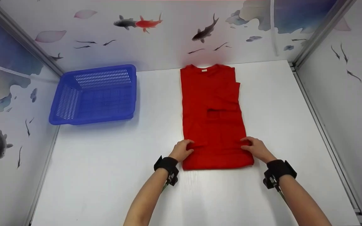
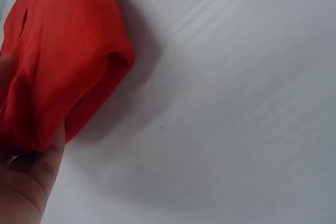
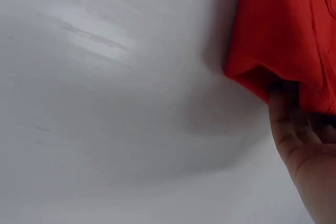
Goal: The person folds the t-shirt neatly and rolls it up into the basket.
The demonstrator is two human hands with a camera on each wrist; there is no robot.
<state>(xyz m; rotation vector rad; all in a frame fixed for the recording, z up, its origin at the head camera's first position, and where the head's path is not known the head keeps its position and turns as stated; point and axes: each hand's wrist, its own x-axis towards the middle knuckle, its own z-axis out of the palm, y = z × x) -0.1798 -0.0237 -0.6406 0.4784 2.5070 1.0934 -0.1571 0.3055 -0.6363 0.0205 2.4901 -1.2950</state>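
Observation:
A red T-shirt (image 1: 212,131), folded into a long narrow shape, lies on the white table with its collar toward the back wall. Its lower end is folded up into a thick, rounded band. My left hand (image 1: 182,151) pinches the left side edge just above that band, and in the left wrist view a digit (image 2: 51,163) goes in under the cloth. On the opposite edge, at about the same height, my right hand (image 1: 257,149) holds the shirt. The right wrist view shows digits (image 3: 283,124) tucked inside the fold, their tips hidden by the fabric.
A blue perforated plastic basket (image 1: 96,121) stands at the table's back left, near the wall. White panels printed with fish enclose the table (image 1: 105,175) at the back and on both sides. Each wrist wears a black strap (image 1: 167,164) with a device.

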